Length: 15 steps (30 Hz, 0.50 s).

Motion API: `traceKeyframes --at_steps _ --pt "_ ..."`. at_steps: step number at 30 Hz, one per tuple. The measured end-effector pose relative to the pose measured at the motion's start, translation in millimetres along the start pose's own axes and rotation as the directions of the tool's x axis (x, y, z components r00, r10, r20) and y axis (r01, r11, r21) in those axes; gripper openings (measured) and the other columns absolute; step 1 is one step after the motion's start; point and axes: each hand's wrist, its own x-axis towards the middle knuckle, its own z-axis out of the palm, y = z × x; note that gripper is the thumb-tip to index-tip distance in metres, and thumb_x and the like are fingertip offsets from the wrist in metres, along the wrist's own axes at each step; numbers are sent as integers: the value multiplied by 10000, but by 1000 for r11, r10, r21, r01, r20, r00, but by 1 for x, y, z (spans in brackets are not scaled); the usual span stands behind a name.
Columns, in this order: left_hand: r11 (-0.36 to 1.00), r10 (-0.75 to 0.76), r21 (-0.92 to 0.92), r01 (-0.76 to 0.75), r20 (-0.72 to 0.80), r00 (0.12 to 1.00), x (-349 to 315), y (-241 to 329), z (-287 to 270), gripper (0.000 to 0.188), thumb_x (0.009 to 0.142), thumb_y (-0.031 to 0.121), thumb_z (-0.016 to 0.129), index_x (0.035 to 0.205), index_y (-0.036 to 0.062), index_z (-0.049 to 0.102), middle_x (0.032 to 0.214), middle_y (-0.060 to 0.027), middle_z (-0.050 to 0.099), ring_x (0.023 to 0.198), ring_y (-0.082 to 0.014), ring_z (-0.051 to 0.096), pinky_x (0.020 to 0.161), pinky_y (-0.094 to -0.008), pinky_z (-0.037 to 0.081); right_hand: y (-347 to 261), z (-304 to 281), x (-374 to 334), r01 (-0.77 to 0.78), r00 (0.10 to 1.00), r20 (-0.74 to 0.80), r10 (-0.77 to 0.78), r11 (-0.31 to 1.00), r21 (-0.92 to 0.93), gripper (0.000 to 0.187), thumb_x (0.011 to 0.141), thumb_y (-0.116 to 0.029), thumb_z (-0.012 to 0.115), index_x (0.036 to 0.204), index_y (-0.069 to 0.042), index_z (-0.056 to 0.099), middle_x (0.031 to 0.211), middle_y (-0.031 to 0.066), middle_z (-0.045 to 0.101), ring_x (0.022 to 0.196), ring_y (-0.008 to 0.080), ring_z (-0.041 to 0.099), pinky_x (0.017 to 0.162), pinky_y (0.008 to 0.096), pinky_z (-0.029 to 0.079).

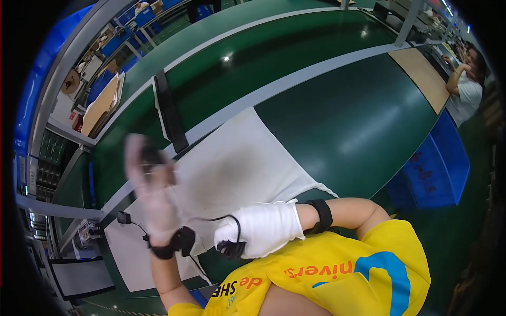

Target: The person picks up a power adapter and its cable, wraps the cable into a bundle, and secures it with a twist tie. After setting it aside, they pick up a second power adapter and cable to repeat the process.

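Note:
My left hand [150, 184], in a white glove, is raised over the left part of the work surface and smeared by motion. A dark object [152, 156] shows between its fingers and thumb; its kind is too blurred to make out. My right hand [258, 229], also white-gloved, is held close to my body with its fingers closed round a bundled black cable [231, 249]. One loop of that cable arcs over the glove toward the left. A small black adapter-like block [124, 217] with a thin lead sits beside my left wrist. Black straps circle both wrists.
A white cloth [237, 158] with a greyish smudge covers part of the green table [337, 116]. A black bar [169, 113] stands beyond it. Cardboard sheets [103, 105] lean at far left. At right are a blue bin [435, 168] and a seated person [466, 87].

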Motion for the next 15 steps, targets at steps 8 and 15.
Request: traceKeyframes --at_steps 8,15 --pt "383 839 -668 -638 -37 543 -48 90 -19 502 941 224 569 1375 60 379 1045 -94 544 792 -159 490 711 -286 428 -10 0 5 310 925 250 -286 949 -61 170 692 -114 695 845 -84 628 762 96 617 718 332 592 632 392 481" --pt "382 664 -607 -696 -343 664 -40 121 -54 472 927 239 584 1320 36 418 1026 -109 570 831 -180 523 747 -295 437 -9 0 12 186 948 254 -193 981 50 199 715 -145 698 908 -109 664 795 99 647 745 323 616 647 370 497"
